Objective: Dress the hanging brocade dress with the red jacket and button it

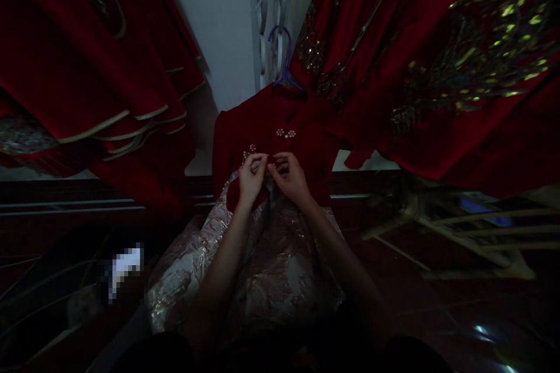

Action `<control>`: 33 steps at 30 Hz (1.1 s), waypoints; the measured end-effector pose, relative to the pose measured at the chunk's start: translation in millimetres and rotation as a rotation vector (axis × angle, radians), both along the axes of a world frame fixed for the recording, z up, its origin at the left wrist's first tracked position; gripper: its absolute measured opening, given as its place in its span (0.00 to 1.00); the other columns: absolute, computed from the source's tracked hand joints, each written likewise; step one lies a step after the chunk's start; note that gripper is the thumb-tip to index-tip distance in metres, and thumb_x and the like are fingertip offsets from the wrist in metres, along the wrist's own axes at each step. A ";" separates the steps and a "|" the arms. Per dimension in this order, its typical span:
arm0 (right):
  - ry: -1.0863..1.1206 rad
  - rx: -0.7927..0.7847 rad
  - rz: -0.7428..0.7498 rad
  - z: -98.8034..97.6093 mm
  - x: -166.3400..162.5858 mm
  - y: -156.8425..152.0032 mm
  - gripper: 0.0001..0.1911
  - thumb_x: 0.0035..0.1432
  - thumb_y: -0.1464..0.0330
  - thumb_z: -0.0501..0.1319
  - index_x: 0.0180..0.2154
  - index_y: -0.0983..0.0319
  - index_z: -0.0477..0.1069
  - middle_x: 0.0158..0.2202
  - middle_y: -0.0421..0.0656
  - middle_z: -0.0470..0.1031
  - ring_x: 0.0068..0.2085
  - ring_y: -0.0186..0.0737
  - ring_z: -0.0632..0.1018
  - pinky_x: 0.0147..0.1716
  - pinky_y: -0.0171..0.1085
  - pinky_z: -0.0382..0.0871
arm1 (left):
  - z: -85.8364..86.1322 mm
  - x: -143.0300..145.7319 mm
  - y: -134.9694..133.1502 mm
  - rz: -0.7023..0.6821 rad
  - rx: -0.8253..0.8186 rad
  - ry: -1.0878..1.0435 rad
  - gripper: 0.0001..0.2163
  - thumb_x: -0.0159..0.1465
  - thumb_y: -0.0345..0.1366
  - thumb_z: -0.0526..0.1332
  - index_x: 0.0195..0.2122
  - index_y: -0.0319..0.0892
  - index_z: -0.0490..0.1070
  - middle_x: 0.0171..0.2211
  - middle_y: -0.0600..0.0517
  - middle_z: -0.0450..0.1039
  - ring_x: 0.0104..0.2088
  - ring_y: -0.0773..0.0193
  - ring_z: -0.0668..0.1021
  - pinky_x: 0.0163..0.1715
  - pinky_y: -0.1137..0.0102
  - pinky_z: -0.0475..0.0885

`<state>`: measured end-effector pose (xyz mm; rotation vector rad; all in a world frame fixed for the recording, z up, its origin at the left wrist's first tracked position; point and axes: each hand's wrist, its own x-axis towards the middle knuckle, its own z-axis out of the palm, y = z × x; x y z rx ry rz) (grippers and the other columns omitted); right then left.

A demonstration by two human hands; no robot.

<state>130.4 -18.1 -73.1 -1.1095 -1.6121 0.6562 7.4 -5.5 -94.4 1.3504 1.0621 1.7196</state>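
A dark red velvet garment point(306, 145) hangs on a purple hanger point(282, 58) in front of me, over a pale shiny skirt point(271, 268). It has a jewelled clasp point(285, 133) near the collar and another clasp point(250, 151) lower left. My left hand point(250, 178) pinches the garment's front edge by the lower clasp. My right hand point(289, 178) pinches the facing edge right beside it, fingertips nearly touching. Both hands are closed on the fabric.
More red garments hang at the left point(87, 81) and at the right, one with gold embroidery point(481, 52). A white wall point(219, 23) is behind. A pale wooden rack point(472, 233) lies on the dark glossy floor at right.
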 end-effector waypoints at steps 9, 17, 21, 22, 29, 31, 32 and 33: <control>0.010 -0.058 -0.033 -3.1 2.8 6.9 0.12 0.53 0.66 0.61 0.40 0.61 0.66 0.32 0.41 0.71 0.31 0.34 0.74 0.31 0.35 0.72 | -4.1 -2.5 1.3 0.168 -0.019 0.070 0.14 0.53 0.43 0.68 0.35 0.40 0.71 0.29 0.52 0.73 0.28 0.69 0.75 0.27 0.75 0.70; 0.195 -0.128 0.105 -0.6 5.5 8.5 0.12 0.52 0.65 0.63 0.40 0.59 0.68 0.38 0.41 0.75 0.35 0.33 0.77 0.36 0.35 0.74 | -19.6 -19.9 15.5 0.259 0.041 0.088 0.15 0.55 0.32 0.65 0.43 0.42 0.67 0.41 0.48 0.72 0.38 0.67 0.76 0.38 0.71 0.73; 0.225 -0.042 0.091 2.3 -3.9 15.3 0.10 0.53 0.66 0.62 0.39 0.59 0.67 0.38 0.41 0.75 0.38 0.34 0.77 0.39 0.35 0.74 | -26.2 -19.9 20.4 0.193 0.019 0.038 0.16 0.53 0.30 0.64 0.42 0.42 0.65 0.41 0.48 0.72 0.39 0.66 0.77 0.41 0.69 0.74; 0.230 -0.020 0.088 3.3 -6.5 18.2 0.09 0.53 0.66 0.61 0.38 0.59 0.67 0.38 0.40 0.74 0.38 0.34 0.77 0.39 0.34 0.74 | -26.6 -19.1 20.6 0.177 0.024 0.037 0.16 0.53 0.31 0.64 0.43 0.42 0.65 0.42 0.47 0.72 0.40 0.66 0.77 0.43 0.68 0.74; 0.135 0.037 0.072 -2.0 -19.5 39.3 0.05 0.57 0.68 0.56 0.37 0.59 0.65 0.38 0.41 0.72 0.38 0.33 0.76 0.36 0.33 0.73 | -27.1 -17.3 22.0 0.075 0.066 -0.015 0.17 0.54 0.32 0.64 0.45 0.41 0.68 0.44 0.45 0.74 0.43 0.64 0.78 0.48 0.64 0.73; 0.117 0.046 0.066 -5.2 -22.4 41.5 0.05 0.57 0.68 0.56 0.38 0.59 0.65 0.38 0.41 0.72 0.38 0.34 0.76 0.37 0.33 0.73 | -24.7 -17.9 20.9 0.073 0.052 -0.044 0.16 0.54 0.33 0.64 0.45 0.40 0.70 0.44 0.45 0.75 0.43 0.63 0.79 0.49 0.63 0.73; 0.111 0.057 0.062 -6.0 -23.9 41.6 0.05 0.58 0.68 0.56 0.38 0.59 0.65 0.39 0.42 0.72 0.39 0.34 0.76 0.37 0.34 0.73 | -22.7 -18.2 19.6 0.069 0.041 -0.053 0.16 0.55 0.33 0.64 0.45 0.40 0.71 0.44 0.45 0.76 0.43 0.63 0.79 0.49 0.63 0.73; 0.104 0.071 0.058 -6.3 -25.3 41.2 0.04 0.58 0.69 0.55 0.38 0.59 0.65 0.39 0.42 0.72 0.39 0.35 0.75 0.38 0.34 0.73 | -20.3 -18.5 18.0 0.067 0.032 -0.056 0.15 0.55 0.34 0.64 0.44 0.39 0.72 0.43 0.45 0.76 0.42 0.62 0.79 0.49 0.63 0.73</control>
